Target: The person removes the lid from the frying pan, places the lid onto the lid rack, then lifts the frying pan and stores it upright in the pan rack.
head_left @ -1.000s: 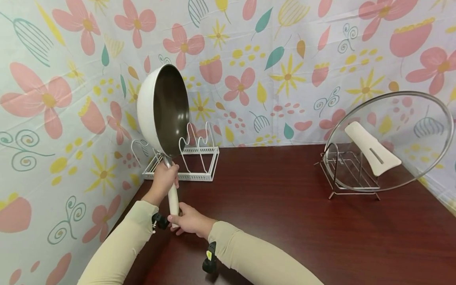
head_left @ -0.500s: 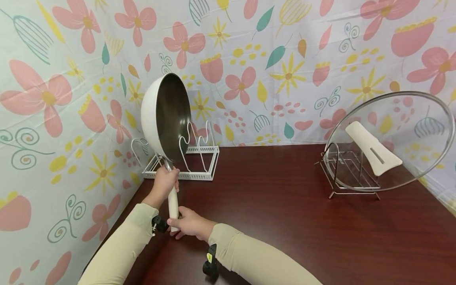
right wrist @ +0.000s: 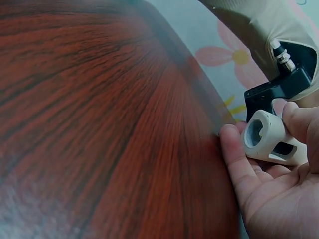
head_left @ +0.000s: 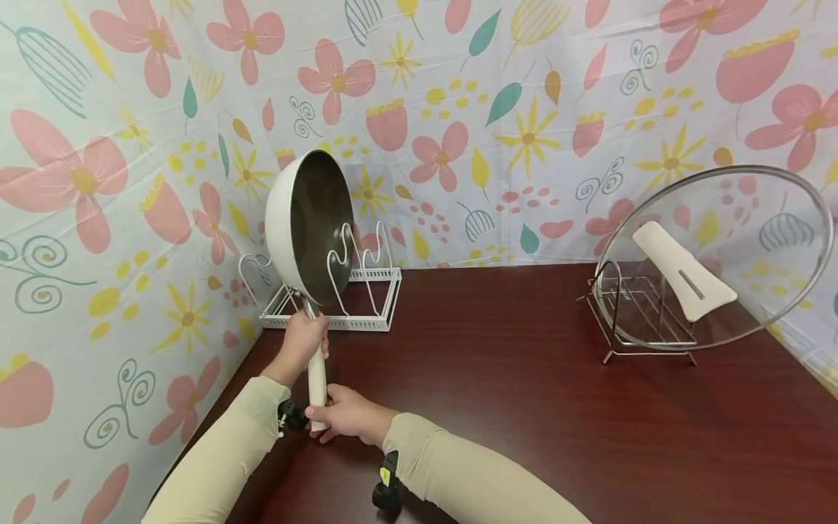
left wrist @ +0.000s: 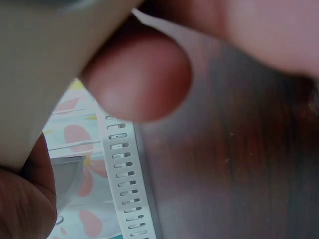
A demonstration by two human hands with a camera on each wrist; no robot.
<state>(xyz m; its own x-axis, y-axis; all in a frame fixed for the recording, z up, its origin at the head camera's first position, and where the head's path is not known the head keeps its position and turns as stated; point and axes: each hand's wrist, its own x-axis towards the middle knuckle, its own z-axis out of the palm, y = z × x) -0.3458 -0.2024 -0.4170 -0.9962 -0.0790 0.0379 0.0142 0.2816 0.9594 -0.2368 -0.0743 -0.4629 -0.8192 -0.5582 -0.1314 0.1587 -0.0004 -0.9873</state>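
Note:
A deep wok [head_left: 280,225], white outside and dark inside, is tipped on its side with its bowl over the white wire rack [head_left: 356,324]. Whether it rests on the rack's base is hidden. My left hand [head_left: 302,342] grips the handle close to the bowl. Farther down, my right hand [head_left: 353,413] holds the end of the cream handle [head_left: 317,382] between thumb and fingers. In the right wrist view the handle's hollow end [right wrist: 255,133] shows between the thumb and fingers. The left wrist view catches fingertips [left wrist: 142,74] beside the handle and the rack's slotted rail [left wrist: 124,174].
At the right, a glass lid [head_left: 772,291] with a cream handle leans in a small metal wire stand [head_left: 615,313]. Flower-patterned cloth [head_left: 458,109] hangs behind and on the left of the dark red wooden table [head_left: 524,378].
The wok has come down, its bowl sinking lower between the white rack's wire dividers. Both hands keep their hold, and the right hand has dropped slightly with the handle end.

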